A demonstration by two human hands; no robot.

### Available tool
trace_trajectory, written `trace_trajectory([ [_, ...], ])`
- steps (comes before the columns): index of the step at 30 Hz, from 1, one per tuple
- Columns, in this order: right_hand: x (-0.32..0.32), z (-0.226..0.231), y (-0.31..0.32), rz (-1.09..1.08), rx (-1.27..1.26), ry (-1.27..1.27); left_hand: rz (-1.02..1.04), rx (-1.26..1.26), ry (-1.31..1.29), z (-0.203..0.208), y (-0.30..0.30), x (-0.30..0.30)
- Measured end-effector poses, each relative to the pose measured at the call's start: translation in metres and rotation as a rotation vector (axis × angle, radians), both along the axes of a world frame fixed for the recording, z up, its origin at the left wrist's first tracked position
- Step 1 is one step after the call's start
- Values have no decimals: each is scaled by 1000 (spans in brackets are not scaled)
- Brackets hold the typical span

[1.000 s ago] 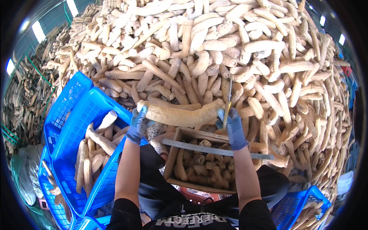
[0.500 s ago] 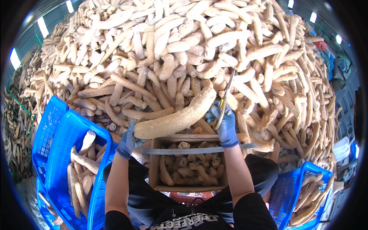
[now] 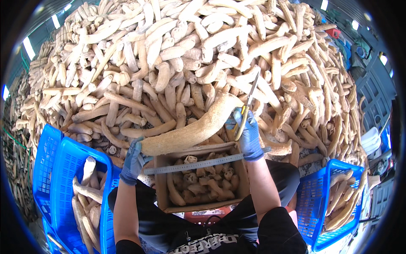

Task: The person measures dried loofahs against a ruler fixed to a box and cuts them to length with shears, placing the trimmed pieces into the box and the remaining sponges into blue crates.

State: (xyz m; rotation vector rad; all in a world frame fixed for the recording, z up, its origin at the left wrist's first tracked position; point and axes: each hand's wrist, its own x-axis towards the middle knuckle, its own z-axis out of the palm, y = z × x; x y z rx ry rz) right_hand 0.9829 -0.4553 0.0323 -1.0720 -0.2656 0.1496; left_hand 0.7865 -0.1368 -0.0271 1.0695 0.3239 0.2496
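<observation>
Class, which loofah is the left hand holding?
The long, curved loofah above the cardboard box; the left hand grips one end; others lie piled, boxed or crated.

I have both forearms (image 3: pixel 264 186) stretched forward, left hand (image 3: pixel 133 164) lower, right hand (image 3: pixel 249 137) higher. Both curl inward, though some fingertips seem hidden.

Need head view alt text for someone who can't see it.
Gloved left hand grips one end of a long curved loofah; the right hand, at its other end, holds yellow-handled scissors. Below, a ruler spans a cardboard box of loofah pieces. Blue crates flank it before a loofah heap.
</observation>
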Motion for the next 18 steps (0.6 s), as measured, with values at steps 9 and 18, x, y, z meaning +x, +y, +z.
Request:
trace_trajectory([
  [9, 10, -10, 4, -157, -208, 23, -13, 444, 13, 4, 4, -5],
  [18, 19, -42, 9, -257, -317, 180, 544, 1064, -205, 21, -32, 10],
])
